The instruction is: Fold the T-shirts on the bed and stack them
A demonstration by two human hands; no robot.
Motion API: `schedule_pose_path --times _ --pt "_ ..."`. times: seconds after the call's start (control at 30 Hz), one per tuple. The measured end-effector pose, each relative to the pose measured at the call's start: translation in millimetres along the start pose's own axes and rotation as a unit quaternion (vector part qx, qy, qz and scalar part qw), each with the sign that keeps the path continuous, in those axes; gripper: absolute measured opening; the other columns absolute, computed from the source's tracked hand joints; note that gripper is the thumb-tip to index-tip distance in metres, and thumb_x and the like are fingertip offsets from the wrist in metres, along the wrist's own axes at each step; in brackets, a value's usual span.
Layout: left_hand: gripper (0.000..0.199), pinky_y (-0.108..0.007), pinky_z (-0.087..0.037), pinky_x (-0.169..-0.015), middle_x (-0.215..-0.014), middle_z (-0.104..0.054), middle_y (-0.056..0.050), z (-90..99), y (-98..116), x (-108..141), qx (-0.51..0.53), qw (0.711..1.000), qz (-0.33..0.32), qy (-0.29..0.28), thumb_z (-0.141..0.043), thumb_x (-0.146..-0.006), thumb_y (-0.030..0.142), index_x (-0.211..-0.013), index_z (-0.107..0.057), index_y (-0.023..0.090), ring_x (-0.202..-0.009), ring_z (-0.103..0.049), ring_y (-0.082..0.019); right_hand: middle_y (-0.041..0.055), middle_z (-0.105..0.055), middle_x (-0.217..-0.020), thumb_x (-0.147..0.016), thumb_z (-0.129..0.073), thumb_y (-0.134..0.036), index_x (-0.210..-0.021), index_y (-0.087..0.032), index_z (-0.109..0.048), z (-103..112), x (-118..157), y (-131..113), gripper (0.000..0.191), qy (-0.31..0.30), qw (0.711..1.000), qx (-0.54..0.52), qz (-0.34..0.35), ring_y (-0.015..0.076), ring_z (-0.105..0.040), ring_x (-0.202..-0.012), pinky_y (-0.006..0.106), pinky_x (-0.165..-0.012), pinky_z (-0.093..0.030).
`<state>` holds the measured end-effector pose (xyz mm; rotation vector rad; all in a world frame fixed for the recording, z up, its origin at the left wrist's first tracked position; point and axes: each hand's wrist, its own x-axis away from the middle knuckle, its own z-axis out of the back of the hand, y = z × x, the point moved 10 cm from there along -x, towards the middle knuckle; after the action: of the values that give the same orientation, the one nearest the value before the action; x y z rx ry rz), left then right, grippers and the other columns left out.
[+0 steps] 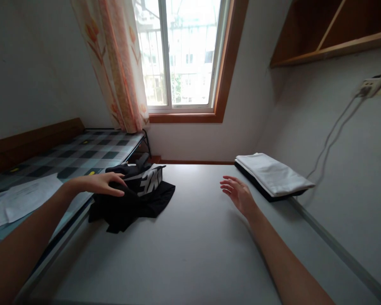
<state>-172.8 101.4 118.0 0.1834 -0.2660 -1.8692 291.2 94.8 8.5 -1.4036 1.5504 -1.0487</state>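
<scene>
A crumpled black garment [133,203] with large white lettering lies on the left side of the white table [184,250]. My left hand [103,184] is over its left part, fingers apart and stretched out; whether the fingertips press on the cloth I cannot tell. My right hand [238,192] hovers above the table with its fingers spread and loosely curved, holding nothing. To the right of that hand, a folded white cloth [273,173] rests on a folded black cloth [257,186] near the table's right edge.
Left of the table stands a bed with a checked cover [104,146], with papers [25,201] on it. A curtain [119,63] hangs beside the window [190,55]. At upper right are a wooden shelf [333,55] and a wall socket [370,87] with cables running down.
</scene>
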Motion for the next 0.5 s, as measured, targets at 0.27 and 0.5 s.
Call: schedule_pose_path --times 0.27,0.5 --pt "0.058 -0.039 -0.038 -0.109 -0.139 -0.056 -0.007 8.4 57 -36 -0.073 0.985 -0.071 0.143 -0.051 -0.081 0.071 -0.111 -0.072 0.027 -0.123 -0.055 -0.027 0.0044 -0.07 -0.078 -0.071 -0.072 -0.046 -0.088 -0.02 -0.071 13 -3 -7 0.031 0.047 0.986 0.14 0.076 0.0169 -0.064 -0.073 0.031 -0.068 -0.051" --pt "0.069 -0.065 -0.011 -0.113 -0.151 -0.046 -0.007 -78.0 54 -60 -0.184 0.982 -0.034 0.03 -0.06 -0.074 0.069 -0.133 -0.06 0.033 -0.142 -0.03 -0.042 0.0127 -0.069 -0.1 -0.082 -0.053 -0.032 -0.092 -0.019 -0.07 50 12 -75 0.024 0.217 0.778 0.503 0.307 0.0281 -0.06 -0.099 0.047 -0.092 -0.045"
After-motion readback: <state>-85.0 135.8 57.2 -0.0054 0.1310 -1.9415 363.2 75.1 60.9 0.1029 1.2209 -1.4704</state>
